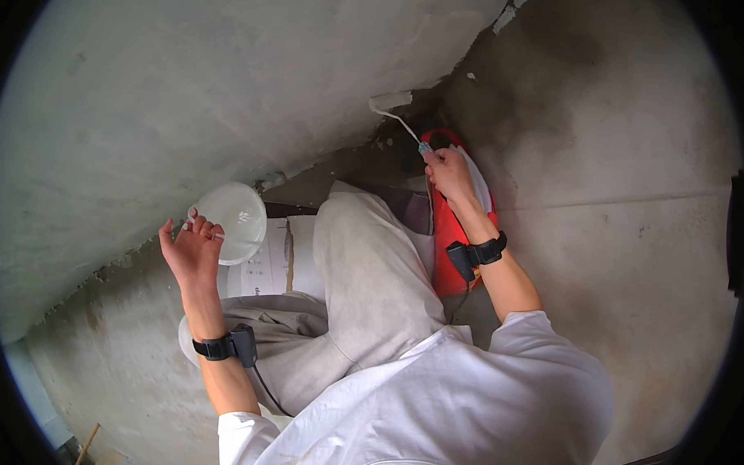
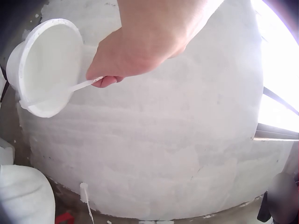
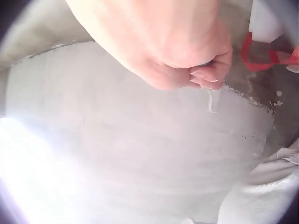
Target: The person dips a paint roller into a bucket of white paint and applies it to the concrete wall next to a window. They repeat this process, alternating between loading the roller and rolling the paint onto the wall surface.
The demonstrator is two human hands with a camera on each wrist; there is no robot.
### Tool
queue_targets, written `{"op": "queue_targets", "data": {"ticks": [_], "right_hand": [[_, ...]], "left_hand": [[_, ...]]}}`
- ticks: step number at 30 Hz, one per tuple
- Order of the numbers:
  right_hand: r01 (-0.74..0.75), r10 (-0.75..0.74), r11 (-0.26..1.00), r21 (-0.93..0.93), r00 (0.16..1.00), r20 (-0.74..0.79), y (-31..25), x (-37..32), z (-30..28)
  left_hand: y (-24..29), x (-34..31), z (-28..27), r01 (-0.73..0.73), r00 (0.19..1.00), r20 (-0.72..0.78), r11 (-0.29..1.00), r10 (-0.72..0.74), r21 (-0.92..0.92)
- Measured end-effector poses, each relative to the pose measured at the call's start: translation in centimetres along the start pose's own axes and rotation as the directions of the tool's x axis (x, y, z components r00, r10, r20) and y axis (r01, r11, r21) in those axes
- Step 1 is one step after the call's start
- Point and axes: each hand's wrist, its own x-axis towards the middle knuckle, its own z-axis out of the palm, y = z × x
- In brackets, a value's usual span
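In the head view my left hand [image 1: 195,247] grips the thin white handle of a white bucket [image 1: 262,229] beside the wall. The left wrist view shows the bucket [image 2: 14,67] tilted, its pale inside facing the camera, with the handle running into the curled fingers of the left hand [image 2: 140,51]. My right hand [image 1: 449,176] holds a paint roller by its teal grip [image 1: 425,147]. The roller's white sleeve [image 1: 391,100] lies against the foot of the wall. In the right wrist view the right hand [image 3: 187,60] hides most of the roller.
A pale, coated wall [image 1: 229,88] rises in front, meeting the grey concrete floor [image 1: 604,159] at a rough edge. Right of my bent knee lies a long red object [image 1: 449,252] with white in it. A white printed box [image 1: 260,265] is by the bucket. A bright window [image 2: 280,60] opens in the wall.
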Motion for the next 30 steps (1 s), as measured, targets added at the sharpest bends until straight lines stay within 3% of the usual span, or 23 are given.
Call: {"op": "queue_targets", "data": {"ticks": [5,7,11,13,16,17,19,30], "right_hand": [[0.005,-0.005,0.998,-0.063,1.0,-0.007,3.4,2.7,0.6],[-0.022,0.025,0.973,-0.231,1.0,0.009,3.8,3.5,1.1],[-0.013,0.011,0.942,-0.334,1.0,-0.01,9.0,8.3,4.5],[-0.017,-0.004,0.866,-0.5,0.999,-0.041,10.1,9.9,6.0],[-0.1,0.048,0.793,-0.601,0.994,-0.101,10.1,10.8,8.0],[-0.103,0.053,0.793,-0.6,0.994,-0.1,9.8,11.3,8.8],[-0.271,0.304,0.794,-0.544,0.952,-0.031,9.6,12.6,10.5],[-0.184,0.235,0.785,-0.592,0.972,0.011,13.1,15.9,11.8]], "left_hand": [[0.2,-0.2,0.5,0.01,1.0,0.002,1.0,-0.01,0.006],[0.2,-0.4,0.7,0.011,1.0,-0.003,1.0,-0.011,0.011],[0.3,-0.6,1.3,0.008,1.0,-0.025,1.0,-0.007,0.023],[0.4,-0.6,1.3,0.01,1.0,-0.029,1.0,-0.009,0.029],[0.4,-0.6,1.5,0.012,0.998,-0.054,0.999,-0.01,0.043],[0.4,-0.7,1.7,0.009,0.997,-0.074,0.999,-0.005,0.052],[0.3,-0.7,2.0,0.008,0.996,-0.085,0.999,-0.004,0.051],[0.4,-0.7,2.1,-0.007,0.995,-0.1,0.999,0.01,0.036]]}}
